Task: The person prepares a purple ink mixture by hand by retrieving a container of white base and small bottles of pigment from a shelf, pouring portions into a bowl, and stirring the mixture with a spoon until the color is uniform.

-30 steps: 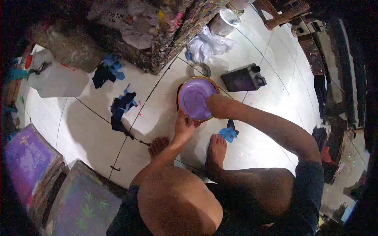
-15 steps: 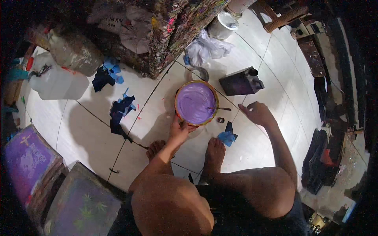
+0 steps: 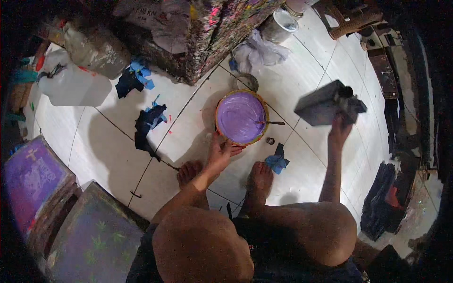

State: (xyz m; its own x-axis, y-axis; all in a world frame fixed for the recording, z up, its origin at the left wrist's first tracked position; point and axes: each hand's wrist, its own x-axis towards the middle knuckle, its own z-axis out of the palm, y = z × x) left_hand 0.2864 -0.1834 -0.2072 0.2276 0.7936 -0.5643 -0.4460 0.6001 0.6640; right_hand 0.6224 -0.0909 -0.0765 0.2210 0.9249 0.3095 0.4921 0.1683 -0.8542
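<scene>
A round tub [image 3: 218,113] of purple paint [image 3: 240,115] stands on the tiled floor in front of my feet. My left hand [image 3: 222,153] grips its near left side, fingers beneath the rim. A thin dark stirring stick [image 3: 274,123] leans out over the tub's right edge, its other end in the paint. To the right, my right hand [image 3: 339,129] is closed around the handle side of a dark jerrycan [image 3: 321,104]. The jerrycan is tilted and slightly blurred, with its dark neck [image 3: 347,92] facing right. A small dark ring-shaped cap [image 3: 270,140] lies between tub and feet.
Blue scraps [image 3: 277,162] lie by my right foot, more [image 3: 150,122] at the left. Behind the tub are a small clear cup [image 3: 247,82], a white plastic bag [image 3: 262,52] and a can [image 3: 279,26]. A translucent jug [image 3: 75,87] lies far left; printed panels [image 3: 94,236] stand near left.
My right hand has reached out and taken hold of the jerrycan, moving it to the right and tilting it. My left hand stays on the tub. The whole view has shifted slightly.
</scene>
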